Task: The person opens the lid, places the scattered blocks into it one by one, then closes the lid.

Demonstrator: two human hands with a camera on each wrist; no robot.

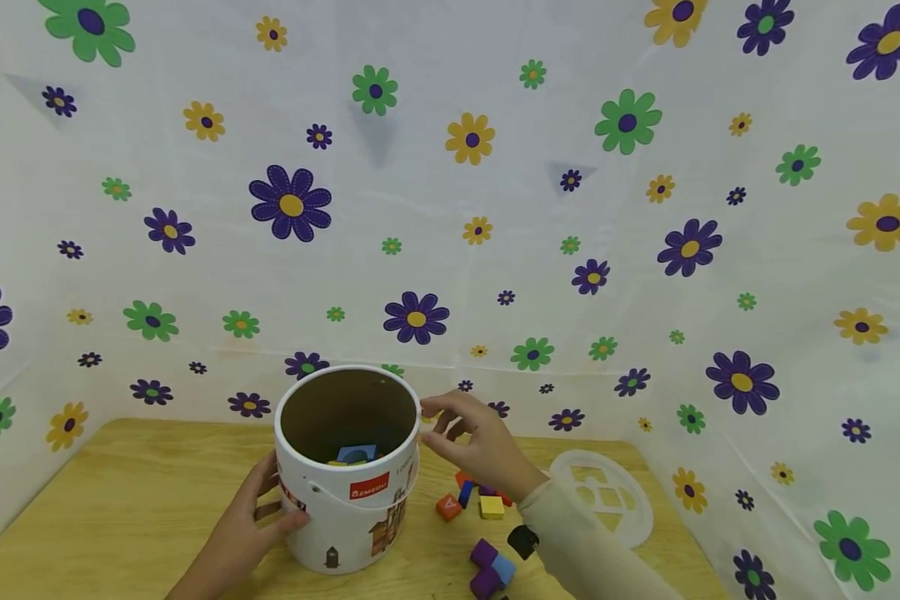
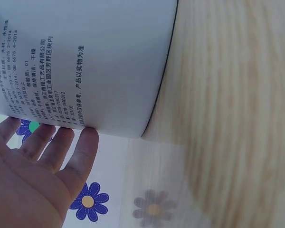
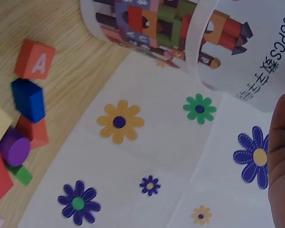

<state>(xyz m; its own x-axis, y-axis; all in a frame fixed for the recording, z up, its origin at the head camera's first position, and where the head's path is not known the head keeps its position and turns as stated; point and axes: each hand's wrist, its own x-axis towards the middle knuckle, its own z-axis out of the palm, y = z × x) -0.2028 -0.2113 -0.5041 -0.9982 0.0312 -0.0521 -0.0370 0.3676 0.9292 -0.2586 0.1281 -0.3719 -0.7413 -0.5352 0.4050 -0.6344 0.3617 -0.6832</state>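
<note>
A white bucket [image 1: 337, 529] with a printed label and a wire-thin white handle stands on the wooden table; blue and yellow pieces [image 1: 356, 454] show inside. My left hand [image 1: 243, 521] rests against the bucket's left side, thumb toward the front, fingers farther back. In the left wrist view the fingertips of that hand [image 2: 47, 161] touch the wall beside printed text. At the right of the rim is my right hand [image 1: 480, 437], its index finger at the edge and fingers bent loosely. Only part of this hand [image 3: 282, 161] appears in the right wrist view.
Right of the bucket lie several blocks, among them an orange one lettered A [image 1: 448, 507], a yellow one [image 1: 492, 507] and purple ones [image 1: 484, 553]. A translucent lid with cut-out shapes [image 1: 637, 504] lies farther right. Flower-patterned sheeting [image 1: 420, 267] surrounds the table.
</note>
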